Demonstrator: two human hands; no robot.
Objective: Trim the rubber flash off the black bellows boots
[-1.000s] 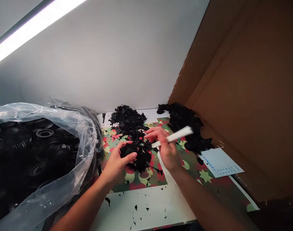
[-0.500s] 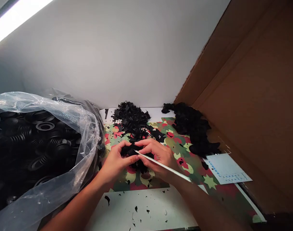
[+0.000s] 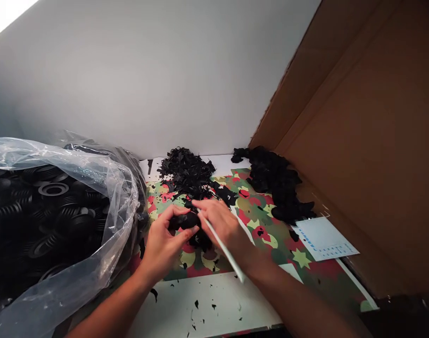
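Observation:
My left hand (image 3: 161, 246) is closed around a black rubber part (image 3: 189, 220), thumb in front and fingers behind. The piece is rounded and dark, and the fingers cover much of it. Pinched in my right hand (image 3: 223, 230) is a thin white stick-like tool (image 3: 225, 253), its upper end close to the part and its lower end slanting back towards my wrist. I cannot make out the tool's tip. Beneath both hands lie loose black scraps (image 3: 202, 241) on a camouflage-patterned sheet (image 3: 249, 209).
At left, a clear plastic bag (image 3: 125, 206) holds many ribbed black rubber parts (image 3: 73, 220). Black shavings (image 3: 186, 171) are heaped behind my hands. A dark crumpled pile (image 3: 279, 185) and a printed white card (image 3: 329, 239) lie beside the cardboard wall (image 3: 362, 141) at right.
The black part has turned in my left hand, from ribs showing to a rounded side. My right hand has tilted the white tool more steeply. The whole view has shifted slightly.

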